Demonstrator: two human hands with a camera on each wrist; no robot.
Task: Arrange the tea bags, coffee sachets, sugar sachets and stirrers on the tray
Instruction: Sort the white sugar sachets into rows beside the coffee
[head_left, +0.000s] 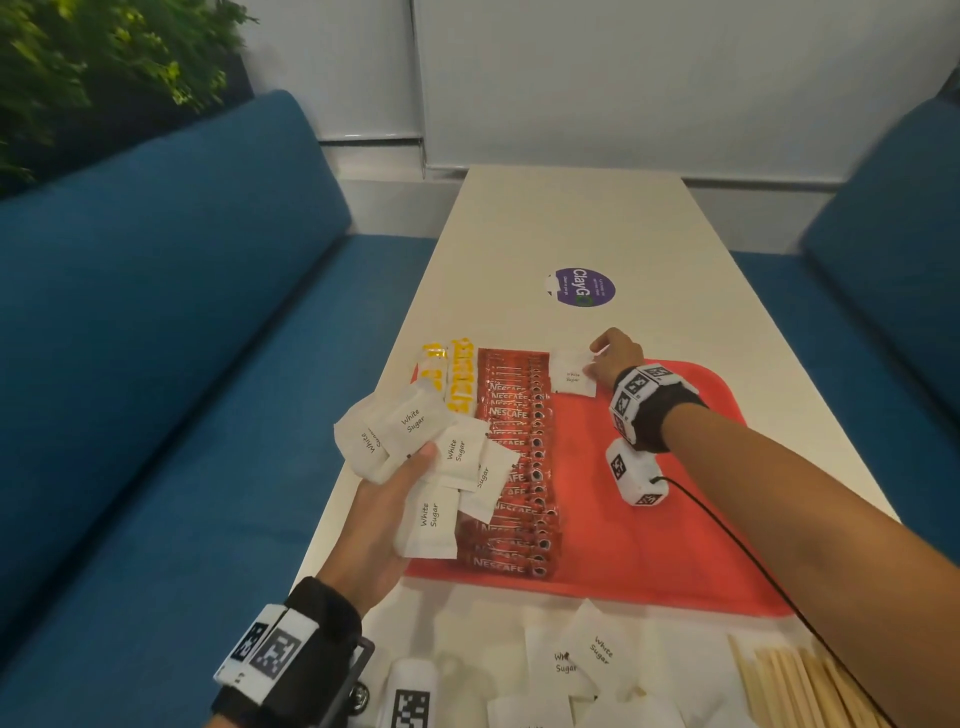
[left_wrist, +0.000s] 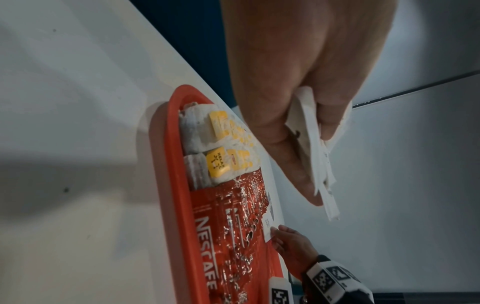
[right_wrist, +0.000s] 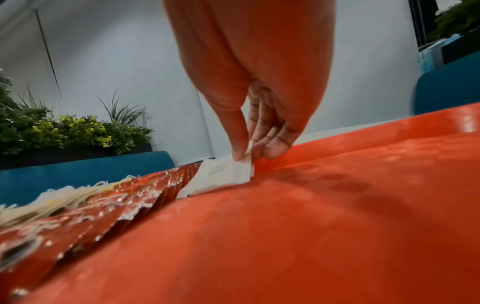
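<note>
While both hands work over the tray, contents are listed from largest to smallest:

- Benches (head_left: 171, 291): blue upholstered seats either side of the table; green plants (head_left: 78, 57) behind the left one, pale wall beyond.
- Table (head_left: 571, 228): long, white, smooth; round purple sticker (head_left: 581, 287) mid-top.
- Tray (head_left: 675, 519): red plastic, rounded corners, raised rim, lying at the table's near end.
- Coffee sachets (head_left: 519, 467): glossy red sticks, overlapped in one column along the tray's left part.
- Tea bags (head_left: 452, 374): white, yellow tags, two rows at the tray's far left corner.
- Left hand (head_left: 384, 519): fingers curled round a fanned bundle of sugar sachets (head_left: 431, 467), held above the tray's left edge.
- Right hand (head_left: 615, 356): thumb and fingertips pinch one sugar sachet (head_left: 572, 378), white paper square, touching the tray just beside the coffee column's far end.
- Loose sachets (head_left: 576, 660): white, on the table near the tray's front.
- Stirrers (head_left: 800, 686): pale wooden sticks, bottom right.
</note>
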